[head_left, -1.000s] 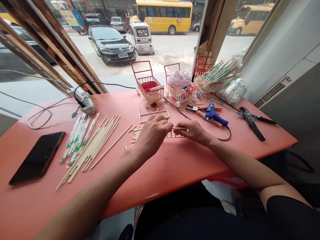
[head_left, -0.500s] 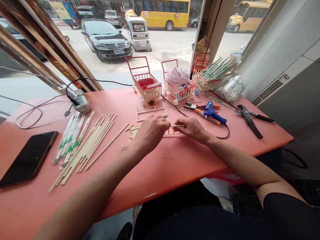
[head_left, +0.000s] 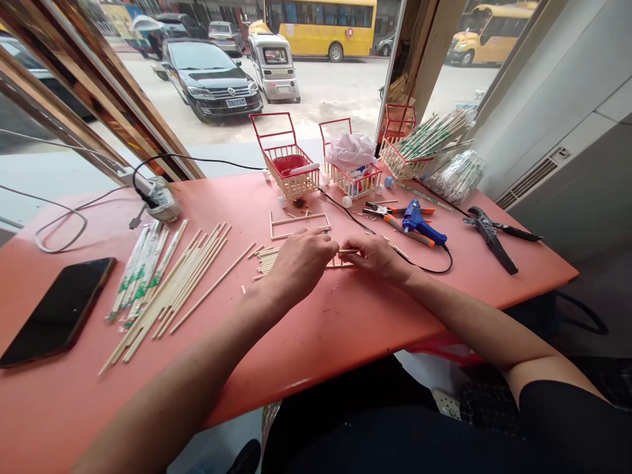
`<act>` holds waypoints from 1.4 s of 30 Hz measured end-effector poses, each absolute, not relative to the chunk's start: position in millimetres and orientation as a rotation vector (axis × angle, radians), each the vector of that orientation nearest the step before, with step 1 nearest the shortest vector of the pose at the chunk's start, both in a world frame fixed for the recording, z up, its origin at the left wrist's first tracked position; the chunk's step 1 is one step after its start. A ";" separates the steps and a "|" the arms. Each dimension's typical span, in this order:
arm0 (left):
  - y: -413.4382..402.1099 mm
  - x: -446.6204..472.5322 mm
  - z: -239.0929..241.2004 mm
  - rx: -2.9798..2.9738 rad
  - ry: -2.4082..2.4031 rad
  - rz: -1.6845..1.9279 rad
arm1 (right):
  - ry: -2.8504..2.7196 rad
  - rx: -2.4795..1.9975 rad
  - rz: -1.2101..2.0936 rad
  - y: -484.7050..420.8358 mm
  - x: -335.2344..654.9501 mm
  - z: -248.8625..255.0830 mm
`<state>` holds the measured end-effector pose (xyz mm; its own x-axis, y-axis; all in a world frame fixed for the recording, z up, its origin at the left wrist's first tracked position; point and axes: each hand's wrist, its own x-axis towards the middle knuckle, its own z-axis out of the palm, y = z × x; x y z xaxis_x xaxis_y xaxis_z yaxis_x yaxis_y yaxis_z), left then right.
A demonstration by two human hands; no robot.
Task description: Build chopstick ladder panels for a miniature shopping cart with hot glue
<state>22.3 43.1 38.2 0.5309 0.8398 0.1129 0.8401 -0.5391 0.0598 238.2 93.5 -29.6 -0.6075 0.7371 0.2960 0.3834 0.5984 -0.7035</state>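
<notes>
Salmon-pink desk (head_left: pixel 345 329) stands before a street window (head_left: pixel 316 99); left hand (head_left: pixel 299 263) and right hand (head_left: pixel 378 258) both pinch a short stick (head_left: pixel 347 251).

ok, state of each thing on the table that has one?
left hand, pinching one end of the short stick
right hand, pinching the other end
short stick, held level between the hands
glue gun, on its side, cord attached
phone, face up, screen dark
stick frame, lying flat
black cutter, lying, handles apart
bare chopsticks, loose, unwrapped
wrapped chopsticks, in paper sleeves
</notes>
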 end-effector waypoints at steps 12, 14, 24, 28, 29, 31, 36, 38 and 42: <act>47.0 22.3 34.3 -2.727 -1.529 -0.043 | -2.270 -0.837 0.709 97.2 240.5 -36.7; 44.7 23.1 39.1 -2.737 -1.548 -0.011 | -2.271 -0.831 0.698 96.8 240.3 -37.0; 39.5 26.9 48.0 -2.710 -1.586 0.025 | -2.260 -0.877 0.727 93.3 239.0 -36.0; 40.7 26.1 43.5 -2.706 -1.554 -0.037 | -2.243 -0.878 0.742 92.9 239.3 -34.7; 41.1 25.9 41.9 -2.704 -1.541 -0.070 | -2.236 -0.873 0.748 93.1 239.2 -34.7; 42.1 25.5 38.3 -2.695 -1.519 -0.138 | -2.230 -0.870 0.761 93.6 238.7 -35.0; 44.4 23.5 30.8 -2.675 -1.466 -0.249 | -2.226 -0.900 0.748 93.1 237.9 -35.9; 45.0 22.7 29.3 -2.670 -1.450 -0.274 | -2.226 -0.910 0.734 92.2 238.0 -36.0; 45.1 22.7 29.1 -2.670 -1.459 -0.302 | -2.257 -0.923 0.719 91.2 238.6 -36.1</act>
